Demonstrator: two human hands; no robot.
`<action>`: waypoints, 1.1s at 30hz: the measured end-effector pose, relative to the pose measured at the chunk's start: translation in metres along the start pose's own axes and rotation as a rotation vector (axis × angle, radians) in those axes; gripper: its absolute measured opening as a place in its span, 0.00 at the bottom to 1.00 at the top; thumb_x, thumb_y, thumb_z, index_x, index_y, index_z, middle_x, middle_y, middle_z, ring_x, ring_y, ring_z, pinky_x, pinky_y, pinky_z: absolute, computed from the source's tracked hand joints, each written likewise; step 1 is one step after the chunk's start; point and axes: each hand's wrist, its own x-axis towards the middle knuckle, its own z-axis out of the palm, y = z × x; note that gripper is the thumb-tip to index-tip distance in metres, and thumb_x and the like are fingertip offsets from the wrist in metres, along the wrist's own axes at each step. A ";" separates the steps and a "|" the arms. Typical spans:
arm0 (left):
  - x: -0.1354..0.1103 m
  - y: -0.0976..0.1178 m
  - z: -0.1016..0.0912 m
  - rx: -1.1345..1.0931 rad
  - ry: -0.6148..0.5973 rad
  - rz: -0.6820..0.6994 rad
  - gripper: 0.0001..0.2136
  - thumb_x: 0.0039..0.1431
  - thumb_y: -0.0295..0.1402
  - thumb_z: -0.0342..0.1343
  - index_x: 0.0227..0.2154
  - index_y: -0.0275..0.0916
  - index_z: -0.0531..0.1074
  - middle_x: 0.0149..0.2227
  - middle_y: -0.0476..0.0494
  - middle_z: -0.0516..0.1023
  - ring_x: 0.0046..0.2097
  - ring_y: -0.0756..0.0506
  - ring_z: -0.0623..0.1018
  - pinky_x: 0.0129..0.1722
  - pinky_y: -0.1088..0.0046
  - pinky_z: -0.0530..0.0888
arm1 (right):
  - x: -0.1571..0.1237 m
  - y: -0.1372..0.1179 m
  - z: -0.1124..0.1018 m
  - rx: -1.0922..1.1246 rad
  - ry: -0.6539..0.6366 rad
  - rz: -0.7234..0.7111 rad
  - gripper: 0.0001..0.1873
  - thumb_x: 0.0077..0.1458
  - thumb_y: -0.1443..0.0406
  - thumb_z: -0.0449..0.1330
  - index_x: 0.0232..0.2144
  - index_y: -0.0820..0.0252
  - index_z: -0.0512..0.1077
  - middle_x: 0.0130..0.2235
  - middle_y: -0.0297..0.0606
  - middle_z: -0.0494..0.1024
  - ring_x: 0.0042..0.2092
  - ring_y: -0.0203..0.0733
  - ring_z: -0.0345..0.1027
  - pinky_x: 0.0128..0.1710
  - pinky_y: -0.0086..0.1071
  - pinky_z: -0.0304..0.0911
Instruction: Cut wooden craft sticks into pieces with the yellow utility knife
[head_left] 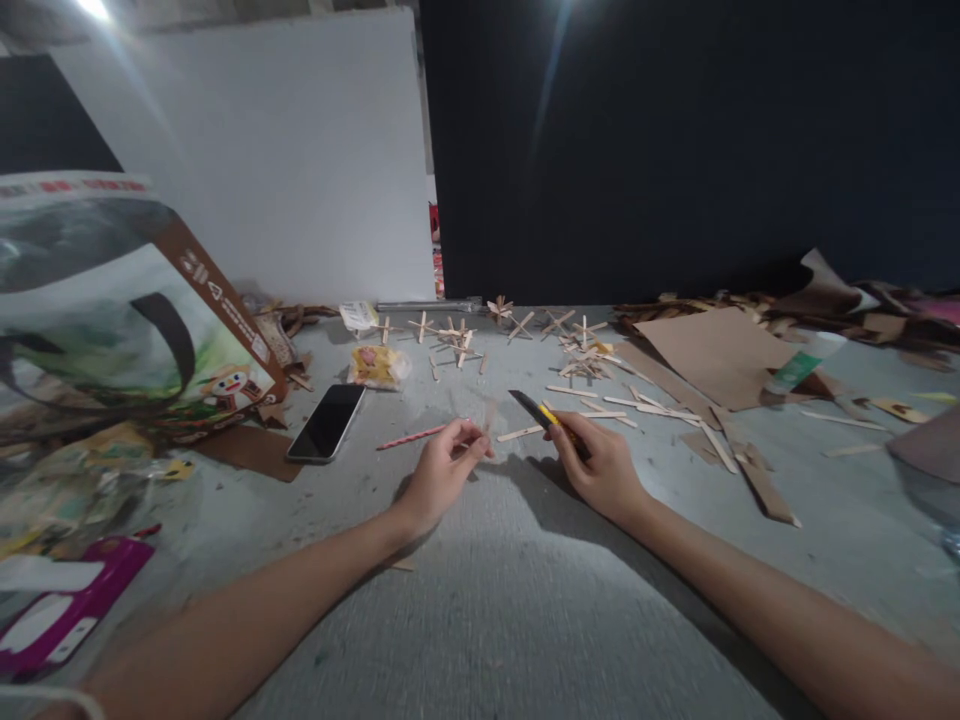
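My right hand [600, 462] is closed round a yellow and black utility knife [541, 408], its dark blade pointing up and to the left. Just left of it, my left hand [448, 470] has its thumb and fingers pinched together. A faint, blurred sliver shows at those fingertips, too unclear to name. A thin pink striped stick [409, 438] lies on the table, its right end reaching behind my left fingers. Between the two hands is a flat wooden stick [519, 433]. Beyond and right of the knife are several loose wooden sticks [607, 400].
Crossed wooden sticks [457, 340] spread along the back. To the left lie a black-screened phone [328, 422], a yellow packet [377, 367], a large printed bag [127, 310] and a purple item [82, 600]. Brown cardboard [712, 355] and a green-labelled tube [808, 363] are at right.
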 end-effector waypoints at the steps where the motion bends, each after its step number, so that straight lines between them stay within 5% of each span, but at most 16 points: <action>1: 0.001 -0.001 0.000 -0.007 0.016 -0.007 0.14 0.60 0.45 0.63 0.32 0.39 0.72 0.32 0.45 0.79 0.35 0.45 0.76 0.38 0.71 0.70 | 0.000 -0.001 0.000 -0.001 -0.003 -0.010 0.13 0.72 0.60 0.50 0.44 0.57 0.73 0.32 0.39 0.80 0.30 0.43 0.74 0.31 0.33 0.68; 12: 0.004 -0.011 -0.001 -0.186 0.033 -0.058 0.18 0.65 0.52 0.55 0.37 0.41 0.66 0.23 0.57 0.58 0.23 0.52 0.60 0.24 0.75 0.57 | 0.001 -0.004 -0.001 0.025 -0.106 -0.052 0.14 0.72 0.61 0.49 0.50 0.58 0.72 0.38 0.43 0.79 0.37 0.45 0.75 0.39 0.35 0.70; 24: 0.005 -0.014 0.001 -0.222 -0.028 -0.115 0.21 0.61 0.54 0.59 0.38 0.40 0.67 0.23 0.59 0.54 0.21 0.54 0.54 0.21 0.76 0.49 | 0.003 -0.012 -0.007 0.033 -0.213 -0.150 0.18 0.73 0.62 0.46 0.55 0.57 0.72 0.39 0.43 0.77 0.38 0.44 0.74 0.39 0.34 0.70; 33: 0.004 -0.011 0.003 -0.232 -0.036 -0.088 0.26 0.59 0.61 0.57 0.31 0.40 0.64 0.23 0.57 0.57 0.22 0.54 0.59 0.21 0.77 0.57 | 0.000 -0.004 -0.001 0.059 -0.292 -0.203 0.24 0.72 0.61 0.52 0.67 0.51 0.64 0.46 0.45 0.74 0.42 0.45 0.74 0.42 0.37 0.73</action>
